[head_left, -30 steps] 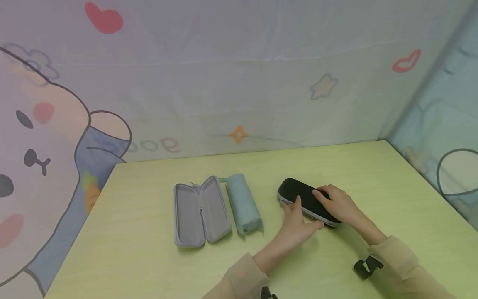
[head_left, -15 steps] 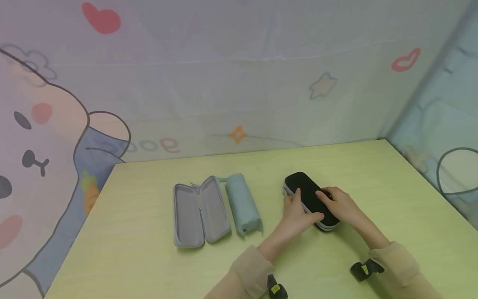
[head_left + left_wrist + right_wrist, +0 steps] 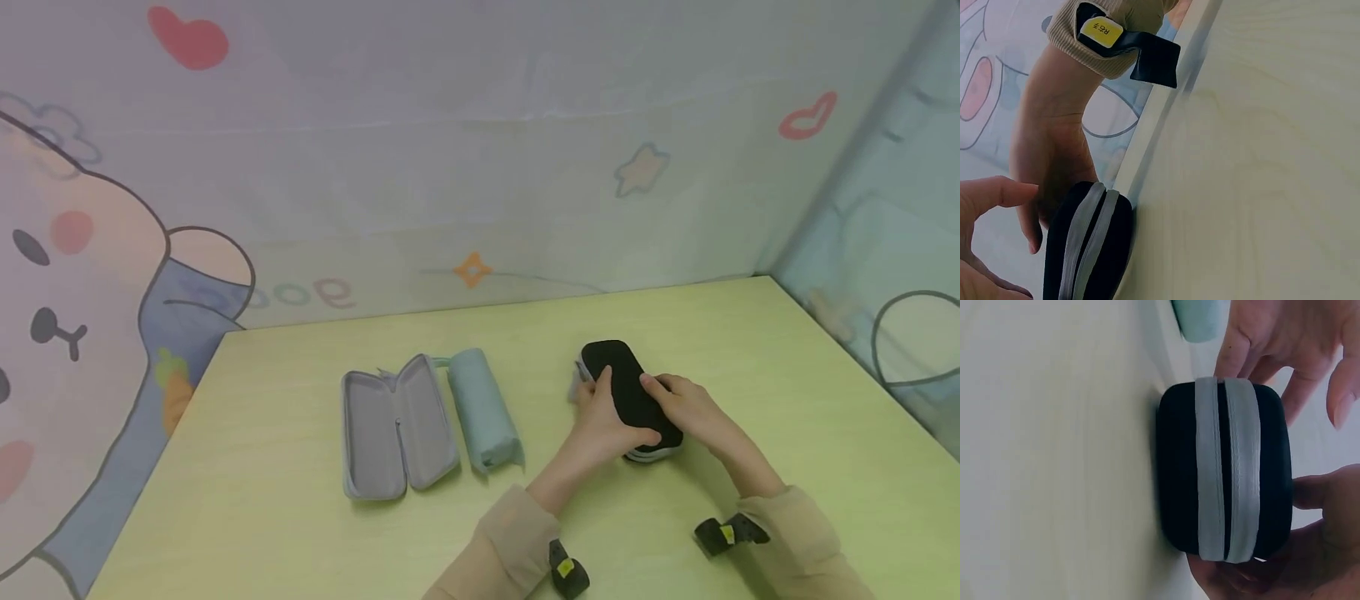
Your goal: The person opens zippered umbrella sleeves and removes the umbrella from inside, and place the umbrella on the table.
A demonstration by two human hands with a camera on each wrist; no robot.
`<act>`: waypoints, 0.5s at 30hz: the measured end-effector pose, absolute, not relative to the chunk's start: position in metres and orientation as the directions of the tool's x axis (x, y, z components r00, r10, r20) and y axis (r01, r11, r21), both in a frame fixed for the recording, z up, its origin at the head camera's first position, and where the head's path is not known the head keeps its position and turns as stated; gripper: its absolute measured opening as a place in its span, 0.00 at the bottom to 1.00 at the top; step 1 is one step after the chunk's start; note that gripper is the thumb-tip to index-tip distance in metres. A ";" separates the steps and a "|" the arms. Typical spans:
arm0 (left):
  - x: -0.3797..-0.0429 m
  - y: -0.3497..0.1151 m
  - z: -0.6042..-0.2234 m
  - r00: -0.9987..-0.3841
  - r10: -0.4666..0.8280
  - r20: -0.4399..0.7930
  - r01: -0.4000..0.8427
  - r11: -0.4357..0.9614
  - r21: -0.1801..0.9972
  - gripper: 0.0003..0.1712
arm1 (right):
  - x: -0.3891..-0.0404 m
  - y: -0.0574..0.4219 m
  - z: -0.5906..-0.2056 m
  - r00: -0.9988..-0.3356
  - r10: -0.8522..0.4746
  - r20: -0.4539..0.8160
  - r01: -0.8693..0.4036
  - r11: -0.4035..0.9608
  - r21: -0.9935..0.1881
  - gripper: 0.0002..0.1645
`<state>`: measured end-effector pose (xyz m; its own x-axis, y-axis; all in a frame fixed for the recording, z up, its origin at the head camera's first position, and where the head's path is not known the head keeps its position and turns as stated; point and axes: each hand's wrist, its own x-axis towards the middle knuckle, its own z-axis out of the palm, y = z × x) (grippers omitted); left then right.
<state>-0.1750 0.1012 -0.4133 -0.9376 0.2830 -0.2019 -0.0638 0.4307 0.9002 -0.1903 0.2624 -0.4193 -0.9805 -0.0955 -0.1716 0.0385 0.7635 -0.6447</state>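
Note:
A black zip case [image 3: 637, 400] with a grey zipper band lies on the right part of the table, its far end tilted to the left. My right hand [image 3: 693, 410] grips its right side, thumb on the top edge and fingers around the side, as the right wrist view shows. Along the opposite side lie the fingers of my left hand [image 3: 600, 425]; its thumb [image 3: 1342, 409] is raised apart from the case in the right wrist view. A grey strip [image 3: 576, 387] shows beside the left fingers. The left fingertips are partly hidden behind the case.
An open grey zip case [image 3: 375, 433] lies left of centre on the pale yellow table [image 3: 262, 467]. Close to its right is a light teal roll-shaped pouch [image 3: 483, 408]. A printed cloth wall [image 3: 525, 192] stands behind the table. Each wrist carries a black camera mount.
The black case has turned so that its length points more away from me, its far end swinging right. Both hands have stayed on it; the left has shifted slightly right.

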 end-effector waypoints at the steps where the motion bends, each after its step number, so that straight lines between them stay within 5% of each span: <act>1: -0.175 0.102 -0.413 -0.938 0.284 -0.200 -0.058 0.440 0.896 0.60 | -0.190 0.262 -0.418 -0.980 -0.095 -0.177 0.043 0.761 -0.647 0.40; 10: -0.175 0.114 -0.416 -0.945 0.288 -0.155 0.032 0.554 0.832 0.66 | -0.192 0.266 -0.414 -0.972 -0.105 -0.210 0.061 0.750 -0.658 0.39; 15: -0.170 0.123 -0.425 -0.950 0.297 -0.094 0.152 0.705 0.693 0.68 | -0.192 0.271 -0.414 -0.970 -0.109 -0.216 0.066 0.740 -0.670 0.38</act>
